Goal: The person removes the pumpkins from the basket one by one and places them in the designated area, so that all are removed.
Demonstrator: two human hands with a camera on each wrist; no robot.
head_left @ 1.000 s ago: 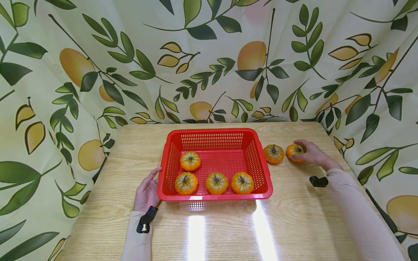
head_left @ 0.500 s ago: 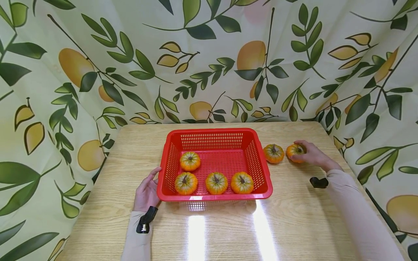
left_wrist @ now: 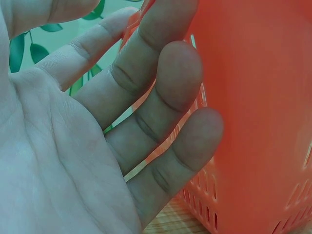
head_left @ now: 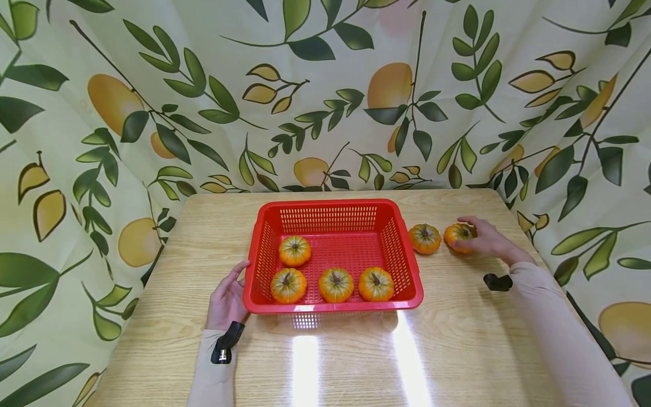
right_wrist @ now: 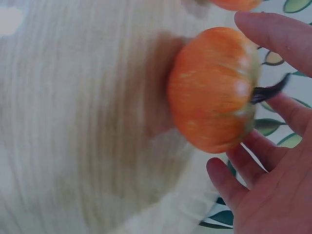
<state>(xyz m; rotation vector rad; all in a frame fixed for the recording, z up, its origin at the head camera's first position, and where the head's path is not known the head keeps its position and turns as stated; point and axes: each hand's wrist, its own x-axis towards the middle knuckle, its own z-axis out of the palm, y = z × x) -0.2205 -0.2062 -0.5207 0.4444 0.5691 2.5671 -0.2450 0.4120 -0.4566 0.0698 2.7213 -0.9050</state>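
My right hand (head_left: 485, 238) has its thumb and fingers around a small orange pumpkin (head_left: 451, 234) on the table, right of the basket. In the right wrist view, thumb and fingers lie on opposite sides of this pumpkin (right_wrist: 212, 92), its dark stem pointing toward the palm. At the left end of the red plastic basket (head_left: 335, 308), my left hand (head_left: 227, 299) rests with loosely extended fingers against the wall. The left wrist view has those fingers (left_wrist: 180, 73) spread beside the slotted basket wall (left_wrist: 258, 97). Several similar pumpkins (head_left: 335, 285) sit inside, mostly along the near side.
Another small pumpkin (head_left: 424, 238) stands between the basket's right side and the held one. The wooden table (head_left: 356, 362) reflects two bright light strips at the front. A leaf-and-fruit patterned curtain (head_left: 325, 73) hangs behind and along both sides.
Both hands, the basket and the pumpkins keep their places. Only the head view shifts very slightly.
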